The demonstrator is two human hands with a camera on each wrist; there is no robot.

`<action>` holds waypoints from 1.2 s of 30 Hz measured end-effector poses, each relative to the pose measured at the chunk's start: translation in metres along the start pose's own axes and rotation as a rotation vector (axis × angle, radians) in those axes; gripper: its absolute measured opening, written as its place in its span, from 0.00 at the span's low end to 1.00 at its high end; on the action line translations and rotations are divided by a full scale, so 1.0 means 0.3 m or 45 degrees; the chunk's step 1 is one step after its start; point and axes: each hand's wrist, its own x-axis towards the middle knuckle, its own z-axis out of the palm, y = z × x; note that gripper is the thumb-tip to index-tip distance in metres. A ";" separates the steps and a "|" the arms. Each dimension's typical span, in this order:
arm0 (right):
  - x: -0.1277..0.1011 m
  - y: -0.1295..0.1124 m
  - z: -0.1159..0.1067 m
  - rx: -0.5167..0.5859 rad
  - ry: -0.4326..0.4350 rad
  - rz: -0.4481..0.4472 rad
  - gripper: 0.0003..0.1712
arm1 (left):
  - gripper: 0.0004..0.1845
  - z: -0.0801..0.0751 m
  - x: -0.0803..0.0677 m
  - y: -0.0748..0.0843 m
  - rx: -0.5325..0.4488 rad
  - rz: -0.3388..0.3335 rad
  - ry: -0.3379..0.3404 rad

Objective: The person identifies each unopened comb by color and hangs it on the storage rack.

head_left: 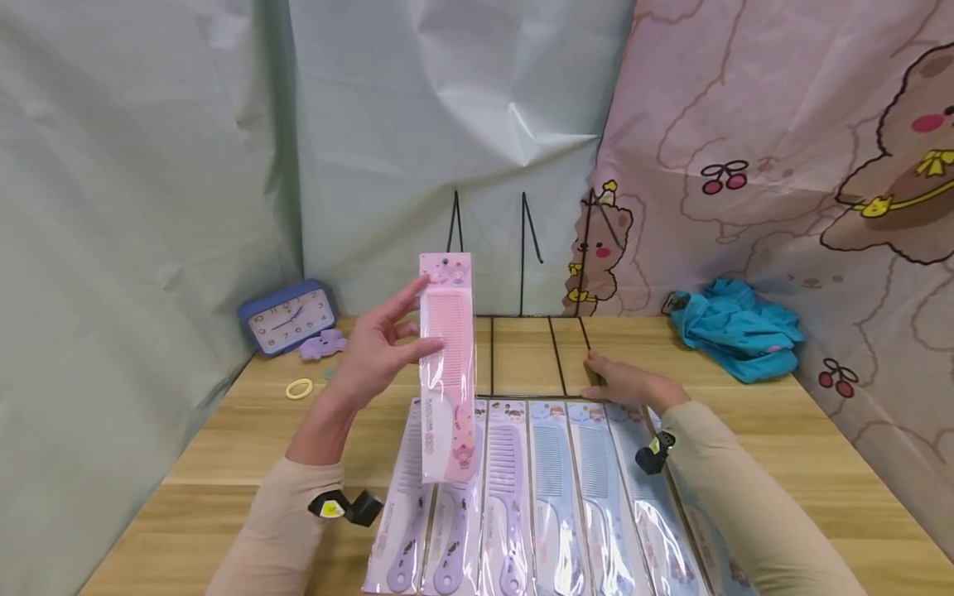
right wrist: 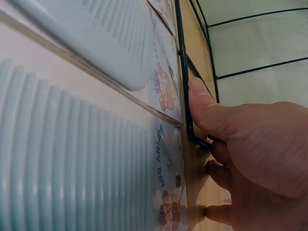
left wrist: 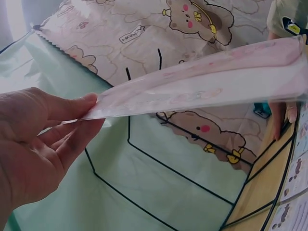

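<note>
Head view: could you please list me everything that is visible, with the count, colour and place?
Pink packaged comb: one, pink, in left hand
Purple packaged combs: three, purple, front of table
Blue packaged combs: at least four, blue, beside purple ones, partly behind right arm
Wire rack: one, black, behind packaged combs
Clock: one, blue, back left
Small figure: one, purple, by clock
Ring: one, yellow, table's left
Bunched cloth: one, turquoise, back right
Table: one, wood-coloured, beneath
Plain sheeting: count unclear, pale green, back and left
Printed sheet: one, pink, right
Wrist cameras: two, black, on sleeves
Sleeves: two, beige, foreground
Left hand: one, centre-left
Right hand: one, at wire rack's right front corner
</note>
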 end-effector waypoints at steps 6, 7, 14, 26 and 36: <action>-0.001 0.004 -0.002 -0.004 -0.009 -0.005 0.48 | 0.44 -0.006 0.093 -0.021 0.017 -0.159 0.066; -0.004 0.004 -0.004 -0.004 -0.004 -0.006 0.48 | 0.43 -0.009 0.118 -0.025 0.022 -0.175 0.078; -0.011 -0.004 -0.010 -0.001 0.022 -0.023 0.48 | 0.42 -0.033 0.272 -0.077 0.049 -0.257 0.155; -0.009 0.000 0.007 0.032 0.007 -0.011 0.48 | 0.44 -0.056 0.411 -0.160 0.042 -0.318 0.158; -0.009 -0.001 0.007 0.037 0.008 -0.017 0.47 | 0.41 -0.054 0.394 -0.186 0.092 -0.265 0.113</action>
